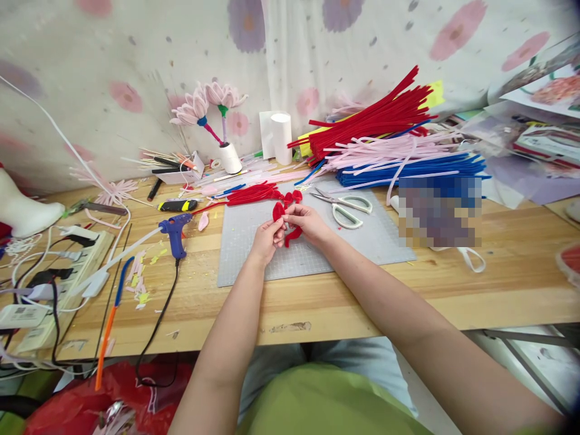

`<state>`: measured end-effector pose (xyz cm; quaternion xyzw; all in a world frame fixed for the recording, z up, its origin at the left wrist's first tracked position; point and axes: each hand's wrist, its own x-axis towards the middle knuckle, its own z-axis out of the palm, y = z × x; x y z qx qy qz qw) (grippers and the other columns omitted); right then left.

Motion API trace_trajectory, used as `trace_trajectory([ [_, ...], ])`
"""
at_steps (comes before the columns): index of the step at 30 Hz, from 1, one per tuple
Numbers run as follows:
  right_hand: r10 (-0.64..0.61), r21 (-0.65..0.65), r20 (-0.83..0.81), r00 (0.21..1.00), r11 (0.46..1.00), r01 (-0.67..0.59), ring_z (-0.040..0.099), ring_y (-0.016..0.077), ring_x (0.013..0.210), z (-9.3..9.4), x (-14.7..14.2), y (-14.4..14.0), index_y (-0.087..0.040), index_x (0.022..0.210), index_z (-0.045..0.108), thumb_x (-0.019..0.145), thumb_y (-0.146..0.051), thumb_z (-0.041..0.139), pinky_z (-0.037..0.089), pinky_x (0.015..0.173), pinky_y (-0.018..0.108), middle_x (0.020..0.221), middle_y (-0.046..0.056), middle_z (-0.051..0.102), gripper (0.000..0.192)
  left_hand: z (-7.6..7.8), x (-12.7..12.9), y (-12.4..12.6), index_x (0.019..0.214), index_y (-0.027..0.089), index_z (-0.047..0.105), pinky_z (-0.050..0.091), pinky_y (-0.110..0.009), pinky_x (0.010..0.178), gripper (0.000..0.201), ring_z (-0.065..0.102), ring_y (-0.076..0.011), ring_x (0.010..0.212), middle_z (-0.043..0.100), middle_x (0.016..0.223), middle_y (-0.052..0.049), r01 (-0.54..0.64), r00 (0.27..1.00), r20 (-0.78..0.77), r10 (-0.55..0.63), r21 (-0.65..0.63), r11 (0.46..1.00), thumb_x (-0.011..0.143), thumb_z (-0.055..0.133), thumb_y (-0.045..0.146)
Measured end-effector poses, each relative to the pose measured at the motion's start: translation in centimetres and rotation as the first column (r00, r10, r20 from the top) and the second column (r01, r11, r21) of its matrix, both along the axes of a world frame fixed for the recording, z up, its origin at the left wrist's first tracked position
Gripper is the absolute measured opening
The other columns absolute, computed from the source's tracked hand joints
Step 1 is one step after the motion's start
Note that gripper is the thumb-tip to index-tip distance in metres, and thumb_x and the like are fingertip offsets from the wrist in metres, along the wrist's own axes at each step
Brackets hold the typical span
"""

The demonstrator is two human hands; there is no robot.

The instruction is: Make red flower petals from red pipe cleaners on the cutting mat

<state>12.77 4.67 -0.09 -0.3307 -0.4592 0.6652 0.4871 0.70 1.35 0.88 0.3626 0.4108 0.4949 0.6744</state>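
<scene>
Both hands meet over the grey cutting mat (244, 260), closed on a looped red pipe cleaner (278, 210). My left hand (267, 240) pinches its lower end between thumb and finger. From the other side my right hand (307, 223) pinches it too, fingertips close to the left ones. More bent red pieces (293, 235) lie on the mat under and behind the right hand, partly hidden. A bundle of red pipe cleaners (254, 193) rests at the mat's back edge. Scissors with pale handles (347, 208) lie right of the hands.
A blue glue gun (176, 234) with its cord stands left of the mat, near a yellow-black utility knife (177, 206). Red (367, 124), pink (389, 151) and blue pipe cleaner bundles (412, 172) pile up behind. Pink flowers (208, 103) stand in a white spool. A power strip (77, 284) sits left.
</scene>
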Motion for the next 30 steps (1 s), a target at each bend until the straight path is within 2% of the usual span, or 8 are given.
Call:
trace_trajectory([
  [3,-0.006,-0.005,-0.021,1.0,1.0,0.006,0.049,0.0071,0.052,0.34,-0.17,-0.22,-0.016,0.064,0.054,0.056,-0.026,0.07,0.037,0.057,0.023,0.057,-0.003,0.058,0.02,0.13,-0.11,-0.01,0.061,0.014,0.049,0.018,-0.015,0.034,0.023,0.023,-0.0005,0.034,0.032,0.039,0.008,0.037,0.997,0.074,-0.036,-0.012,0.999,0.068,0.061,0.032],
  [6,0.0,-0.022,-0.017,1.0,1.0,0.0,0.05,0.0076,0.053,0.55,-0.14,-0.38,-0.016,0.064,0.054,0.055,-0.028,0.07,0.038,0.058,0.023,0.057,-0.003,0.058,0.022,0.36,-0.2,-0.04,0.061,0.014,0.048,0.017,-0.016,0.035,0.023,0.022,-0.0005,0.034,0.03,0.039,0.008,0.048,0.997,0.069,-0.046,-0.033,0.998,0.069,0.06,0.032],
  [10,0.059,0.008,0.037,0.998,0.998,-0.06,0.049,0.0071,0.053,0.68,0.16,-0.26,-0.016,0.072,0.056,0.059,-0.033,0.068,0.038,0.056,0.023,0.061,-0.003,0.057,0.024,0.44,-0.26,-0.04,0.059,0.014,0.048,0.018,-0.017,0.035,0.023,0.023,-0.001,0.033,0.033,0.038,0.008,0.009,0.999,-0.05,-0.01,-0.022,1.0,0.068,0.059,0.032],
  [13,0.014,0.058,0.11,0.994,0.998,-0.02,0.046,0.0062,0.05,0.78,0.32,-0.01,-0.016,0.072,0.056,0.06,-0.035,0.068,0.036,0.053,0.022,0.061,-0.004,0.056,0.025,0.17,-0.28,0.04,0.056,0.015,0.049,0.02,-0.018,0.034,0.022,0.025,-0.0018,0.031,0.036,0.037,0.007,-0.033,0.984,-0.174,0.034,0.005,0.999,0.067,0.059,0.031],
  [16,-0.027,0.086,0.135,0.991,0.996,0.016,0.048,0.0076,0.051,0.76,0.28,0.2,-0.017,0.068,0.052,0.057,-0.034,0.07,0.038,0.053,0.023,0.059,-0.004,0.056,0.027,-0.05,-0.31,0.1,0.054,0.015,0.05,0.02,-0.019,0.033,0.022,0.027,-0.0026,0.03,0.037,0.035,0.007,-0.039,0.971,-0.236,0.042,0.017,0.999,0.066,0.059,0.032],
  [21,-0.044,0.142,0.092,0.995,0.989,0.03,0.051,0.0085,0.053,0.38,-0.05,0.31,-0.018,0.066,0.049,0.056,-0.033,0.071,0.04,0.056,0.024,0.059,-0.004,0.056,0.029,0.17,-0.47,0.02,0.053,0.015,0.048,0.017,-0.018,0.032,0.021,0.024,-0.0019,0.029,0.035,0.034,0.007,-0.01,0.987,-0.158,0.008,-0.011,1.0,0.065,0.058,0.03],
  [26,-0.046,0.153,0.098,0.994,0.988,0.03,0.051,0.0082,0.051,0.25,-0.24,0.26,-0.018,0.066,0.047,0.057,-0.035,0.07,0.04,0.055,0.024,0.057,-0.005,0.054,0.03,0.29,-0.65,0.09,0.056,0.014,0.048,0.015,-0.017,0.033,0.019,0.022,-0.001,0.031,0.033,0.035,0.008,0.045,0.997,-0.053,-0.047,-0.031,0.998,0.066,0.057,0.029],
  [30,-0.056,0.15,0.096,0.994,0.988,0.042,0.051,0.0082,0.051,0.25,-0.15,0.32,-0.018,0.068,0.048,0.057,-0.036,0.07,0.041,0.055,0.024,0.059,-0.005,0.055,0.03,0.19,-0.67,0.21,0.058,0.014,0.049,0.015,-0.016,0.034,0.02,0.021,-0.0004,0.033,0.033,0.037,0.008,0.055,0.998,-0.032,-0.056,-0.035,0.998,0.067,0.058,0.03],
])
